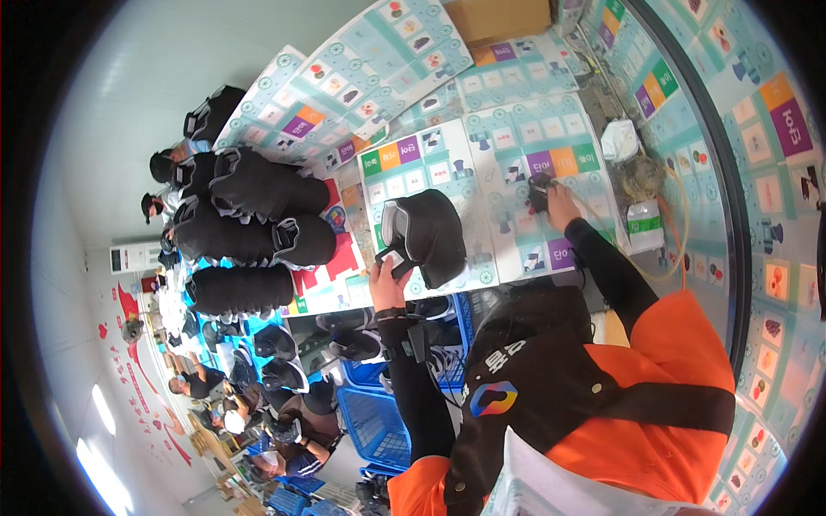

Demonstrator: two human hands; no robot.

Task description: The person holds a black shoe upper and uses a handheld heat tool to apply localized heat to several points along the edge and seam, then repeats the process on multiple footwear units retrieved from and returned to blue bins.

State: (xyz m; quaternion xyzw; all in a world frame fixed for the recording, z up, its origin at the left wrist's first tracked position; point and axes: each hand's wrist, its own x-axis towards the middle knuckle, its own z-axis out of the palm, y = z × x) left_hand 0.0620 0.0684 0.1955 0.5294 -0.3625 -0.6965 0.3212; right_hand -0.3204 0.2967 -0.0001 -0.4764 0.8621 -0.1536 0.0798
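Observation:
My left hand (386, 280), in a black sleeve, grips a black shoe (428, 236) by its open end and holds it above the table. My right hand (556, 203) reaches further out over the table and is closed around a small dark tool (539, 191) that rests on a colourful printed sheet (516, 155). What kind of tool it is cannot be made out. My orange and black vest (602, 387) fills the lower right.
Several black shoes (249, 215) are piled on the table to the left. Blue crates (379, 421) with more shoes stand below. A white mask (618, 138), a green-and-white pack (645, 225), an orange cord (680, 232) and a cardboard box (499, 17) lie nearby. Other people (215, 387) work at left.

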